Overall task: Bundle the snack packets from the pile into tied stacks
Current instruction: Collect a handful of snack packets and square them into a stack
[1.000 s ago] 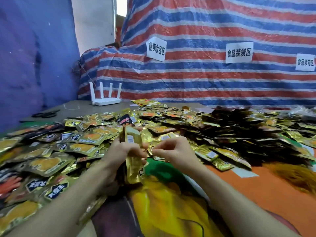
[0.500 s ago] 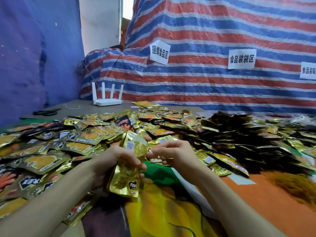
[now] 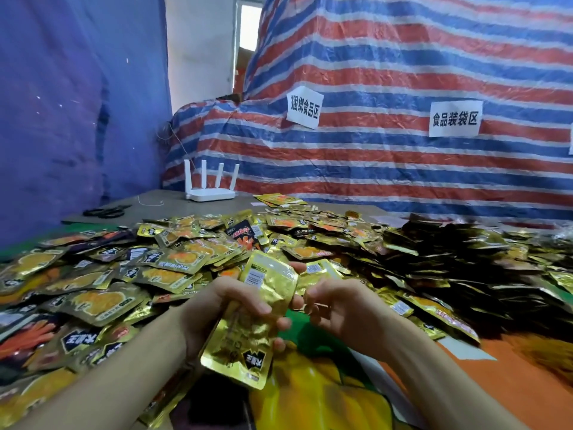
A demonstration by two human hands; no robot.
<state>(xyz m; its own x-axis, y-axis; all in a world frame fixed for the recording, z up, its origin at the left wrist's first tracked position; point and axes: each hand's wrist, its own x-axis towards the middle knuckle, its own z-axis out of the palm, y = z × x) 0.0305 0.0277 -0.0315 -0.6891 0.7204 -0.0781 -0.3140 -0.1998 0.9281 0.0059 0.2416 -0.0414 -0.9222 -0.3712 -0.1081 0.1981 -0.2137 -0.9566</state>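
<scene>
A wide pile of gold snack packets (image 3: 173,268) covers the table ahead and to my left. My left hand (image 3: 217,311) grips a small stack of gold packets (image 3: 257,318), its fingers curled across the stack's face. The stack stands on end and tilts toward me. My right hand (image 3: 338,308) hovers just right of the stack with its fingers curled; whether it pinches a tie or a packet edge I cannot tell. A darker heap of packets (image 3: 449,262) lies to the right.
A white router (image 3: 209,189) stands at the table's far left corner, with black scissors (image 3: 104,211) and a bit of white string (image 3: 150,201) left of it. A striped tarp (image 3: 403,88) with paper signs hangs behind. A colourful printed cloth (image 3: 325,392) covers the near table.
The stack in my left hand has tipped from edge-on to show its gold face, and dropped lower and toward me. My right hand has stayed beside it on the right.
</scene>
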